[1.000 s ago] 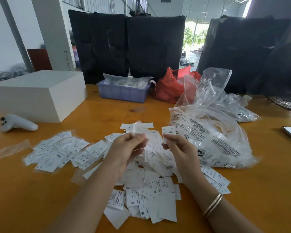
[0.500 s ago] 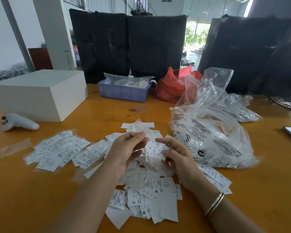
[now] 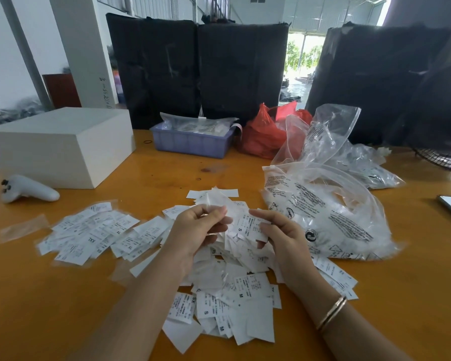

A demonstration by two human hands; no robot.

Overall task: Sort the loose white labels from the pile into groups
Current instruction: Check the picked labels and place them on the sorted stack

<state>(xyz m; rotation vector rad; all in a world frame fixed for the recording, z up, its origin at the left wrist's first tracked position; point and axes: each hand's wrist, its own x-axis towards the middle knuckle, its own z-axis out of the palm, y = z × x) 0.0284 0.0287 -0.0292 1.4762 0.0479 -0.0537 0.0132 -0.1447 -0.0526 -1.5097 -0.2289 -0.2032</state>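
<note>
Carefully now: right hand (image 3: 284, 238) pinches an S label (image 3: 248, 226), left hand (image 3: 201, 227) grips a small wad; read size before dropping it.

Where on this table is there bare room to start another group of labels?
Bare wood lies between the white box, blue bin and central pile; also at the near left corner, below the left group, and the near right, past the printed bag. The middle is crowded.

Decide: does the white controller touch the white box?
Apart. The head view shows bare orange table between the controller and the box.
</note>
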